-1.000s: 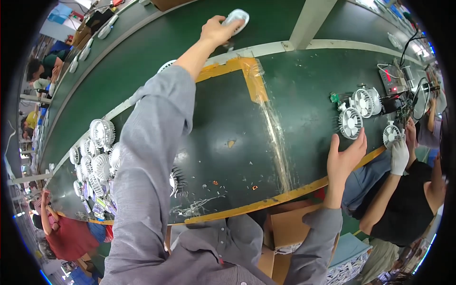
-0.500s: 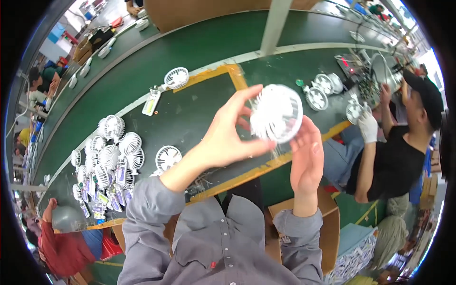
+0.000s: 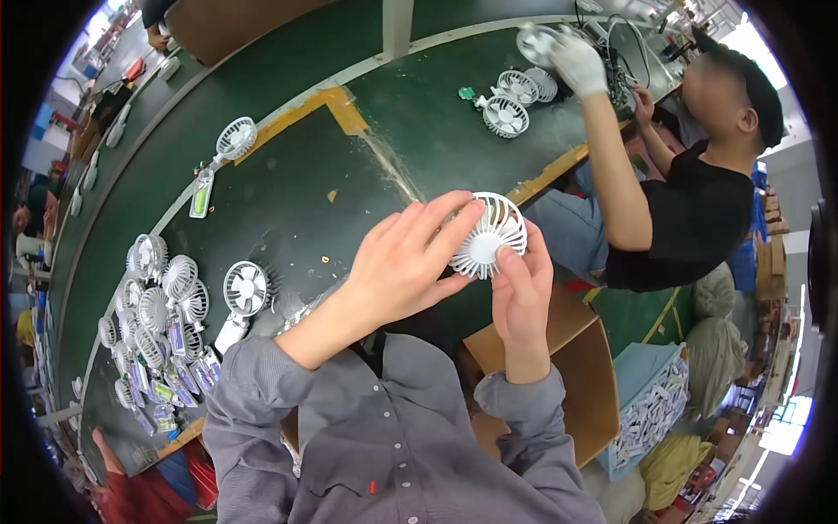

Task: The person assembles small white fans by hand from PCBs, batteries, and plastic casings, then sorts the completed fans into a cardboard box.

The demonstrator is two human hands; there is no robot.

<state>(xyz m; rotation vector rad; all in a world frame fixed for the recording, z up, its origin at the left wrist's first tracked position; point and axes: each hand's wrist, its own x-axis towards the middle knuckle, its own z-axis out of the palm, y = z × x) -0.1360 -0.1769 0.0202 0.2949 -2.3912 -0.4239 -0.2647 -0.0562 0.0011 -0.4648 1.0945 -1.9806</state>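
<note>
A round white fan grille (image 3: 483,251) with a solid centre disc is held up between my two hands, in front of my chest. Fingers of my left hand (image 3: 406,249) close on its upper left rim. At its lower right, my right hand (image 3: 522,297) grips the edge, thumb pressed near the centre disc. Whether blades sit behind the slats, I cannot tell. Nearest to my left forearm lies a white handheld fan (image 3: 247,289), its blades showing. Farther left, several white fans (image 3: 153,310) are heaped with their handles toward me.
Another fan (image 3: 236,138) lies by the bench's far edge. Several fan heads (image 3: 506,115) rest at the right, near a co-worker (image 3: 690,205) whose gloved hand (image 3: 580,70) holds a fan part. An open cardboard box (image 3: 589,384) stands below my right arm.
My hands have lowered the fan grille a little to the left and turned it so its centre disc shows. The view has shifted right. The co-worker's gloved hand has moved farther away, with the fan part.
</note>
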